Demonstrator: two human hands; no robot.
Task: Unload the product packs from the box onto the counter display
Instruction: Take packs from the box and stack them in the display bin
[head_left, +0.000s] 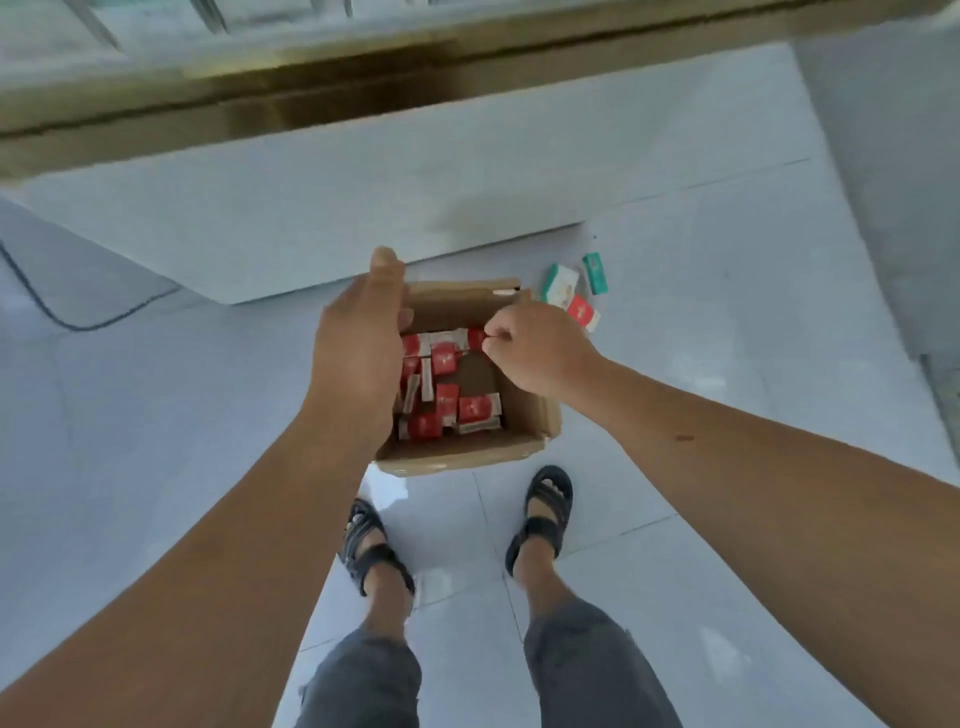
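Note:
An open cardboard box (524, 415) stands on the tiled floor in front of my feet. Several red-and-white product packs (445, 400) lie loose inside it. My right hand (540, 353) is over the box's far right side, fingers pinched on one red pack (475, 336). My left hand (358, 348) hovers over the box's left side, palm down, fingers together and slightly curved, holding nothing that I can see. It hides the box's left wall and some packs.
Three packs lie on the floor right of the box: a green-and-white one (560, 285), a teal one (594, 274) and a red one (583, 313). A white counter base (311, 218) rises behind the box. A dark cable (47, 306) runs at left.

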